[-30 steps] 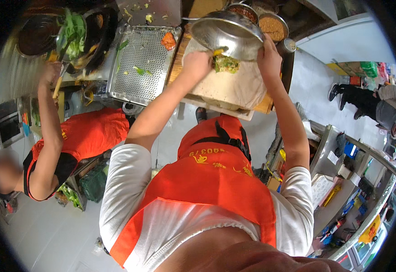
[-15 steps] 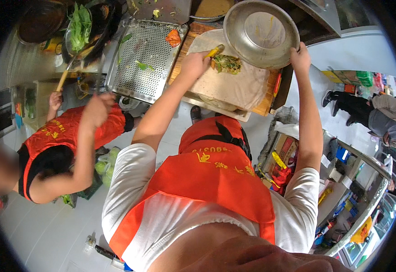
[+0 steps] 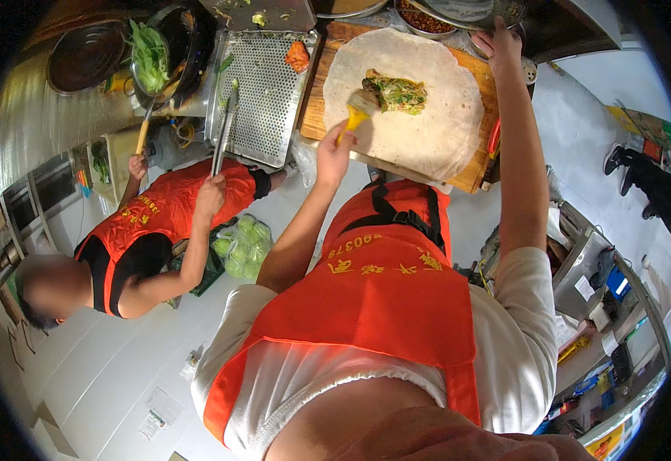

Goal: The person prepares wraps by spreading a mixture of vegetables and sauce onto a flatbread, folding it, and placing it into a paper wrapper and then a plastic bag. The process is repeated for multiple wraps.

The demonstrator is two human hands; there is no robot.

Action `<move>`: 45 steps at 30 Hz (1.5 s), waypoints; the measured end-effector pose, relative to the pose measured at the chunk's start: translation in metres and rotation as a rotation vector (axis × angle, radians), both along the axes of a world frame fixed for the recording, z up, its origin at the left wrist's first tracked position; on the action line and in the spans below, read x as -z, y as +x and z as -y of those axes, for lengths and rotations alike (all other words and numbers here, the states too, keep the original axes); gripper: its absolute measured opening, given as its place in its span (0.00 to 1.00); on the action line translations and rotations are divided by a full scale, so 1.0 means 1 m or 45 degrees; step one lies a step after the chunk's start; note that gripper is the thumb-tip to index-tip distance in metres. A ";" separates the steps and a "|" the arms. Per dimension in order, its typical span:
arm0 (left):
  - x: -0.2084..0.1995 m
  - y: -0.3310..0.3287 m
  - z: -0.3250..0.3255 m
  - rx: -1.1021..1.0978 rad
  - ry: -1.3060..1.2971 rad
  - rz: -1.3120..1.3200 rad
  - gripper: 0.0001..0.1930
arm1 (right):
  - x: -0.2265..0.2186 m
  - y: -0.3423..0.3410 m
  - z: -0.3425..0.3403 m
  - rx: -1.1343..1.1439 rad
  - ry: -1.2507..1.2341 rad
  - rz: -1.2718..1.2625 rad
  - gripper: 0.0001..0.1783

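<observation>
My left hand [image 3: 333, 156] is closed around the yellow handle of a brush [image 3: 356, 118]. Its bristles are at the left end of a heap of shredded vegetable filling [image 3: 403, 94]. The filling lies in the middle of a large round flatbread [image 3: 443, 142], spread over a wooden board [image 3: 321, 88]. Stretched out to the far right, my right hand [image 3: 502, 48] grips the rim of a round metal basin [image 3: 466, 11], which the top of the picture partly cuts off.
Left of the board stands a perforated metal tray [image 3: 262, 107] with an orange-red piece of food [image 3: 298, 56]. A bowl of red sauce [image 3: 425, 19] sits beyond the flatbread. A co-worker [image 3: 151, 215] at left holds tongs [image 3: 226, 127] and a strainer of greens [image 3: 149, 58].
The metal basin has moved away from over the flatbread to the far edge, still in my right hand. The brush has swung to point at the filling. The co-worker's tongs now reach over the tray.
</observation>
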State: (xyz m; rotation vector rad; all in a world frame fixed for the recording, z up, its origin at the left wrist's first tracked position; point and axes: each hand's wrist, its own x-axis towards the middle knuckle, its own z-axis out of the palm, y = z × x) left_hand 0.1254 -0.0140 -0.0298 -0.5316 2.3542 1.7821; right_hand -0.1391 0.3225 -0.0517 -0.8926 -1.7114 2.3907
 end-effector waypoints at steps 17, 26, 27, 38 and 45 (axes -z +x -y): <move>0.012 0.042 0.107 0.428 -0.091 0.569 0.16 | 0.074 0.397 0.108 0.659 0.019 0.467 0.16; -0.062 -0.247 0.020 0.352 -1.045 -0.354 0.17 | 0.111 0.360 0.134 0.274 -0.201 0.547 0.23; -0.060 -0.275 0.017 0.409 -1.196 -0.277 0.17 | 0.111 0.361 0.133 0.234 -0.247 0.537 0.23; -0.092 -0.302 0.032 0.454 -1.004 -0.155 0.20 | 0.111 0.363 0.112 -0.166 -0.490 0.742 0.22; -0.074 -0.206 -0.015 0.689 -0.583 0.056 0.17 | 0.081 0.363 0.108 -0.166 -0.506 0.747 0.18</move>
